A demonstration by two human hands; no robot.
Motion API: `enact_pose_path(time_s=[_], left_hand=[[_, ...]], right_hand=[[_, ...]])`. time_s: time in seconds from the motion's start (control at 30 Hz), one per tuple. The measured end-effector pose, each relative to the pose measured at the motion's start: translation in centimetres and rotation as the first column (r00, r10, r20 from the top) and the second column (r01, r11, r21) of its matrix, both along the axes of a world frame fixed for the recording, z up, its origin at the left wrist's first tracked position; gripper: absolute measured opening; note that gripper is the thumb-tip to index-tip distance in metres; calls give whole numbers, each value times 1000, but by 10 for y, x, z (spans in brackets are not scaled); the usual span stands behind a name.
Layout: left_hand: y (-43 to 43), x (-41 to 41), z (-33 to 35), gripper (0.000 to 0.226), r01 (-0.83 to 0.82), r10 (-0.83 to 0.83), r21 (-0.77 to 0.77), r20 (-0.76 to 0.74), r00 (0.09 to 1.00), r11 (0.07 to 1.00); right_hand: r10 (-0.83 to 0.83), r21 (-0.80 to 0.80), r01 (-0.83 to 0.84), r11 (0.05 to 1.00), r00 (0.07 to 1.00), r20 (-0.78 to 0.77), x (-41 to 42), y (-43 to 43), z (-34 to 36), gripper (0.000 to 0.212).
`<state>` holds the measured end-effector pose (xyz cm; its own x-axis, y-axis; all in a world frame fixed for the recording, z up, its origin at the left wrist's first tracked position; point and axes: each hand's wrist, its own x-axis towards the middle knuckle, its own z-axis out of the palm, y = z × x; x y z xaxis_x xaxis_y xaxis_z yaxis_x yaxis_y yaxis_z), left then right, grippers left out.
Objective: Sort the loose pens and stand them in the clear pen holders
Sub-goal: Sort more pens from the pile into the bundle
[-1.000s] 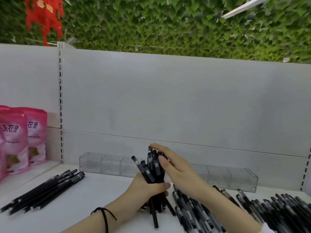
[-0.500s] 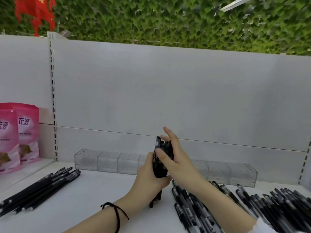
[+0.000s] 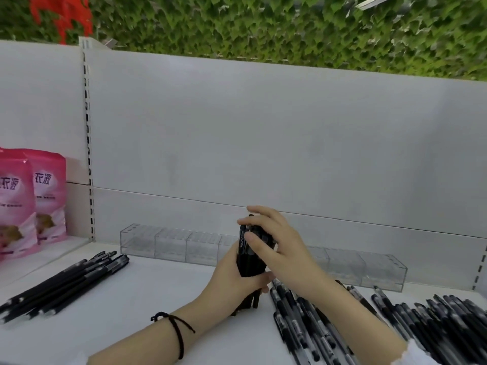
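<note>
Pen bundle [image 3: 250, 262] tighter now; L hand [image 3: 232, 279] grips, R hand [image 3: 282, 248] fingers straight atop.

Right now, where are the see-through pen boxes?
Head view: the clear pen holders run across the middle, behind the held pen bundle, right of the pink bags.
</note>
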<state>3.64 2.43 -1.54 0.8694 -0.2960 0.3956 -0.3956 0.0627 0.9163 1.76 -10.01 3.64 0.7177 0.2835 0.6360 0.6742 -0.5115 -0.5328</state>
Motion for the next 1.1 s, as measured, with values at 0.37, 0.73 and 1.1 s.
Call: enact_pose_path(time_s=[0.37,0.73,1.1], left_hand=[[55,3,26,34,-209,198,382,68,978,900],[213,43,4,59,-617,394,783,543,741,80],[210,34,-4,55,-617,189,712,692,697,-335]], right_hand=[[-71,139,99,985,979,-192,5,4,-1,34],[-127,-613,-82,786,949,-290,6,83,-7,24],[-233,-761,-25,648,945,-230,11,120,-16,29]])
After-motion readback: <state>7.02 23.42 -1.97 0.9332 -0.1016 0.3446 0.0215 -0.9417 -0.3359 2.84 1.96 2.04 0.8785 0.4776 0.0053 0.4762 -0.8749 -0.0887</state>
